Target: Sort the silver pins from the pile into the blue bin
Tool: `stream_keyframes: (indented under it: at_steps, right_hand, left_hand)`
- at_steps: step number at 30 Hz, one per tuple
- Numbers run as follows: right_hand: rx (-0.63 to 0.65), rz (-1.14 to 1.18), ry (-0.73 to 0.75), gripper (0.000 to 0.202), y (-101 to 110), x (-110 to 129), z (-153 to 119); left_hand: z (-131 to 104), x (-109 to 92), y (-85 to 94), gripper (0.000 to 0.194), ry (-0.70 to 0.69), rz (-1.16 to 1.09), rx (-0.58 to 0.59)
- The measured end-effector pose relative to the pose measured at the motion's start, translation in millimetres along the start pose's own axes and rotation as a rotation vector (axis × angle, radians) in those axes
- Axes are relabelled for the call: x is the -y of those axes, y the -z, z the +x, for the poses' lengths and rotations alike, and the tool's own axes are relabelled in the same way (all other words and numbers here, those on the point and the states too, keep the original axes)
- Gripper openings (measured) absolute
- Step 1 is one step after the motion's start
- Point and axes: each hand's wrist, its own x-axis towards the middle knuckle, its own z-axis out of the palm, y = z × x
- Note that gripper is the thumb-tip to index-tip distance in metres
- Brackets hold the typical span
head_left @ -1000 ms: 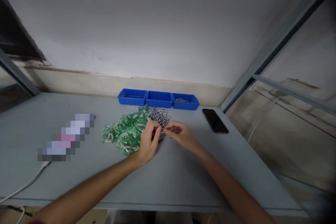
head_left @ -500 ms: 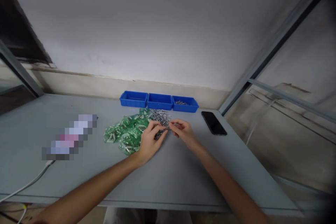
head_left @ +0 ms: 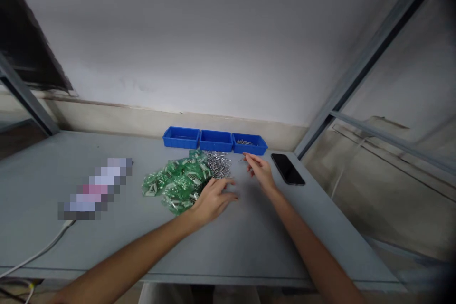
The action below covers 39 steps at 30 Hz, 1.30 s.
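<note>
My left hand [head_left: 213, 198] is open, thumb and fingers apart, just in front of a heap of thin silver metal pins [head_left: 218, 165]. Nothing shows between its fingers. Up and to the right, my right hand [head_left: 259, 169] pinches a small metal pin [head_left: 240, 160] that sticks out to the left of the fingertips. The pins look like rivets, but their exact kind is too small to tell. Green plastic bags [head_left: 181, 178] with more metal pieces inside lie against the heap's left side. Beyond my right hand stands a blue bin [head_left: 257, 149] with some loose pins in it.
Two more blue bins [head_left: 181, 143] stand in the same row along the wall. A black phone [head_left: 288, 169] lies at the right. On the left is a blurred-out device [head_left: 96, 187] with a white cable [head_left: 42, 250]. Metal posts rise at both table ends.
My hands have drawn apart. The right one has moved right and farther back with a pin, towards the bins; the left one has come slightly nearer and opened.
</note>
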Motion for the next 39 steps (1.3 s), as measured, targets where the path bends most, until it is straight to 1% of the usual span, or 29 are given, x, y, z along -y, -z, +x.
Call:
stream_keyframes:
  at_steps: [3, 5, 7, 9, 12, 14, 16, 17, 19, 21, 25, 29, 31, 35, 37, 39]
  right_hand:
    - [-0.081, -0.063, 0.047, 0.045, 5.8, -1.6, 8.4]
    - [-0.157, -0.095, 0.086, 0.046, 9.3, 0.3, 18.8]
    - [-0.202, -0.097, 0.118, 0.047, 12.0, 5.5, 32.7]
    - [-0.187, -0.074, 0.126, 0.051, 13.0, 13.0, 46.4]
    - [-0.089, -0.082, 0.068, 0.06, 10.0, 22.8, 54.9]
    - [0.004, -0.154, 0.034, 0.063, 5.9, 24.1, 47.1]
    - [0.139, -0.264, 0.051, 0.058, 1.9, 19.5, 30.1]
    - [0.221, -0.327, 0.075, 0.053, 0.3, 15.4, 19.9]
    - [0.371, -0.462, 0.152, 0.052, -1.8, 5.7, 0.5]
    - [0.436, -0.582, 0.234, 0.049, -3.1, -2.9, -13.1]
    - [0.405, -0.731, 0.321, 0.033, -4.3, -10.3, -20.2]
    - [0.401, -0.794, 0.364, 0.024, -3.2, -6.8, -21.2]
    - [0.421, -0.822, 0.389, 0.019, -2.8, -2.9, -24.3]
    - [0.441, -0.88, 0.44, 0.017, -3.9, 3.2, -30.5]
    - [0.426, -0.896, 0.457, 0.016, -4.6, 3.5, -31.3]
    - [0.383, -0.887, 0.454, 0.014, -4.9, 3.1, -30.7]
  left_hand:
    - [-1.7, -1.5, -4.0, 0.023, -0.078, 0.052, 0.051]
    - [-1.8, -2.1, -5.5, 0.02, -0.083, 0.069, 0.066]
    - [-1.2, -1.9, -5.0, 0.017, -0.078, 0.072, 0.07]
    - [-0.1, -0.9, -2.6, 0.015, -0.07, 0.065, 0.057]
    - [1.9, 1.3, 3.4, 0.018, -0.061, 0.066, 0.044]
    - [3.2, 2.5, 7.7, 0.023, -0.058, 0.08, 0.04]
    - [4.3, 3.4, 10.8, 0.027, -0.048, 0.1, 0.035]
    - [4.7, 3.6, 11.6, 0.027, -0.039, 0.112, 0.03]
    - [5.3, 3.9, 11.8, 0.025, -0.017, 0.14, 0.03]
    - [6.1, 3.8, 10.8, 0.023, 0.027, 0.171, 0.034]
    - [8.4, 3.0, 11.2, 0.02, 0.157, 0.221, 0.056]
    - [10.3, 3.0, 15.4, 0.019, 0.243, 0.251, 0.074]
    - [10.6, 2.8, 16.4, 0.019, 0.267, 0.256, 0.086]
    - [9.9, 2.3, 13.9, 0.019, 0.275, 0.247, 0.115]
    - [9.3, 3.4, 12.2, 0.019, 0.283, 0.246, 0.114]
    - [8.8, 5.6, 11.6, 0.02, 0.291, 0.244, 0.099]
